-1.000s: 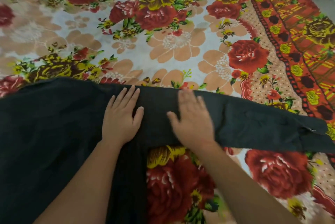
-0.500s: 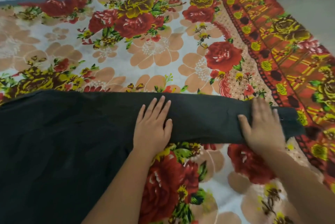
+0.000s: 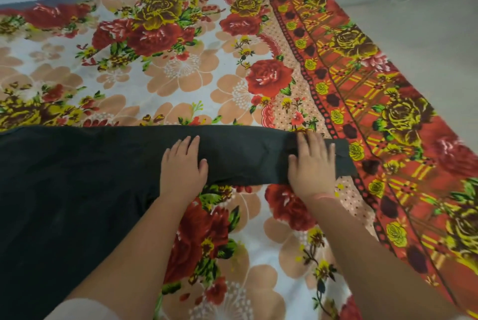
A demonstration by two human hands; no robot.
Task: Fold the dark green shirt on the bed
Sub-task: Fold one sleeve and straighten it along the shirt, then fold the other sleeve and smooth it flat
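The dark green shirt [image 3: 77,190] lies flat on the bed, its body filling the lower left. One long sleeve [image 3: 245,154] stretches out to the right. My left hand [image 3: 183,169] presses flat on the sleeve near where it joins the body, fingers straight. My right hand [image 3: 311,164] lies flat on the sleeve close to its cuff end, fingers straight and together. The cuff tip shows just beyond my right hand.
The bed is covered by a floral sheet [image 3: 181,66] with red and yellow roses and an orange patterned border [image 3: 375,102] along the right edge. Pale floor [image 3: 426,35] lies beyond that edge, and a wall runs behind the bed.
My right hand slid right along the sleeve toward the cuff. My left hand also shifted right along the sleeve, staying near the body. Both stayed flat.
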